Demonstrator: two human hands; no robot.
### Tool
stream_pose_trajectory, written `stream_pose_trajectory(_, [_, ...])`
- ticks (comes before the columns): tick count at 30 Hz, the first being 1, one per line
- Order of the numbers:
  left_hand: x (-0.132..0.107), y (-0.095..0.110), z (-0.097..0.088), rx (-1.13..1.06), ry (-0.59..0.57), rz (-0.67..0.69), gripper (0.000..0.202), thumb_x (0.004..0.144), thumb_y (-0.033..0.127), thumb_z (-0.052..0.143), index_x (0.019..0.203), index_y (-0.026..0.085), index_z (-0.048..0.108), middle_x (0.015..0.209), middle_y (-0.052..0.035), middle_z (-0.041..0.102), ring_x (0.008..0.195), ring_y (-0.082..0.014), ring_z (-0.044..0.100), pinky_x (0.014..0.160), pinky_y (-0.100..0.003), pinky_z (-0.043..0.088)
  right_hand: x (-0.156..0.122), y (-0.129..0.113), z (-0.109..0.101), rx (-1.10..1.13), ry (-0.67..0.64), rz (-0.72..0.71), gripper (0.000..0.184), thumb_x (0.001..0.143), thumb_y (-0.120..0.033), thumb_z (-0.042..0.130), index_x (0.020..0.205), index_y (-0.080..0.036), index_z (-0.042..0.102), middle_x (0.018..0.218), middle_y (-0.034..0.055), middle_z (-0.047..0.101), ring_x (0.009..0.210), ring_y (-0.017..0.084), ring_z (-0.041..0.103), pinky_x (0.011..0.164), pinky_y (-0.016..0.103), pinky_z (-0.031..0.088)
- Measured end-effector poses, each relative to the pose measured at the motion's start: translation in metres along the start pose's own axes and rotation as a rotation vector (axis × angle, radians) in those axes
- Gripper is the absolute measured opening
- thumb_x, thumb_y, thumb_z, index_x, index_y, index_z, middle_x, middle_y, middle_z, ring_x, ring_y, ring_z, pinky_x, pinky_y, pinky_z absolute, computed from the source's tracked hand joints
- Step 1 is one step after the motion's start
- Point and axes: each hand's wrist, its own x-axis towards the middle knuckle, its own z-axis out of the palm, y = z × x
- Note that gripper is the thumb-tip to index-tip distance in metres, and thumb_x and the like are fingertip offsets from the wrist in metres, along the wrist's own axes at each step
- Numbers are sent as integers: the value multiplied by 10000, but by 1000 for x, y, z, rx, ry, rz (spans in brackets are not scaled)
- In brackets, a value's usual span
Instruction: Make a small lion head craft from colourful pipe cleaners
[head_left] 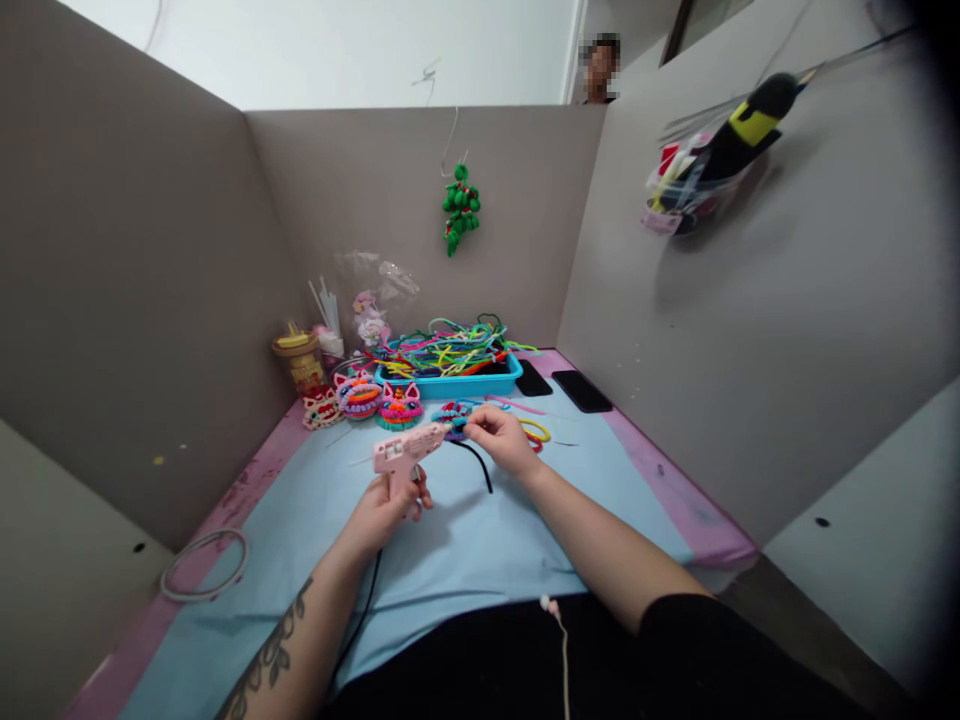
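Note:
My left hand (390, 505) is wrapped round the handle of a pink hot glue gun (405, 447), whose nozzle points right. A glue stick juts from its back end. Close to the nozzle, my right hand (499, 437) pinches a small blue pipe cleaner piece (460, 425). Behind those fingers, partly hidden, sits a blue and red fuzzy piece (448, 411). A black pipe cleaner (480, 463) curves over the cloth below. Yellow and red pipe cleaner loops (538, 432) lie just beyond my right hand.
A blue tray (450, 386) heaped with coloured pipe cleaners stands at the back. To its left are finished fuzzy animal heads (400, 407) and a brown cup (300, 362). Two phones (581, 391) lie right. Grey partitions (420, 150) enclose the table; a person (601, 70) shows beyond.

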Motion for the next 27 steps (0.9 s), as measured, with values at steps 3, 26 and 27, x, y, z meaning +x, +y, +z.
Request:
stream_pose_trajectory(3, [0,-3,-1,10,7,-2,516,667,610,605,881,154,493,702,-43,612,596,-143,558,520,-235,417,0,-1,0,3,-5,-10,167,758,-318,595,667,-179,574,707,15,536,681,138,498,654,270,412])
stream_pose_trajectory(26, [2,-6,-3,99,38,-48,430,724,571,552,843,166,470,674,-42,622,536,-131,522,516,-240,384,-1,3,1,4,7,-27,148,754,-309,606,675,-184,603,712,16,560,682,138,513,644,262,408])
stream_pose_trajectory(27, [2,-5,-2,99,33,-51,426,727,566,554,846,165,471,674,-40,623,530,-127,520,516,-237,382,-1,3,1,3,7,-27,147,755,-308,605,676,-185,603,713,16,560,682,138,513,644,262,409])
